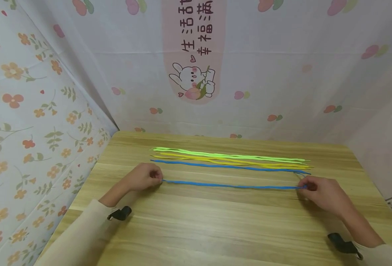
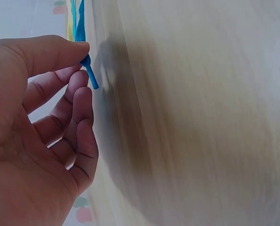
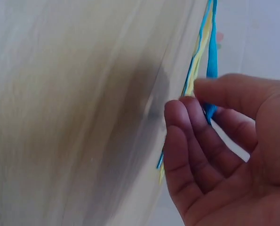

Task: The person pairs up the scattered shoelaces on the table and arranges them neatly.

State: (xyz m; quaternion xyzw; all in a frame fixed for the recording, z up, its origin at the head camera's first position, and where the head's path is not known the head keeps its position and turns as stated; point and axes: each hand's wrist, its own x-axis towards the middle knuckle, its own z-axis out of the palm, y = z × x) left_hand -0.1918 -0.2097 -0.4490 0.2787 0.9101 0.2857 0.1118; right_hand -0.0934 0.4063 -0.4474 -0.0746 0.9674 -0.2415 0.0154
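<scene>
A blue shoelace [image 1: 229,185] stretches nearly straight between the two hands, above the near side of the other laces. My left hand [image 1: 146,176] pinches its left end between thumb and forefinger; in the left wrist view the lace's narrow tip [image 2: 93,79] pokes out below the thumb. At the other end, my right hand [image 1: 325,194] pinches the lace near its right tip, with the blue strip [image 3: 212,56] running down behind the thumb. Just beyond lies a second blue shoelace [image 1: 215,166], flat on the table and roughly parallel.
Past the blue lace lie yellow shoelaces [image 1: 229,160] and, farther back, neon green shoelaces [image 1: 215,154], all side by side. The wooden table [image 1: 209,229] meets a printed cloth [image 1: 142,74] at its back edge. Floral cloth [image 1: 33,122] hangs on the left.
</scene>
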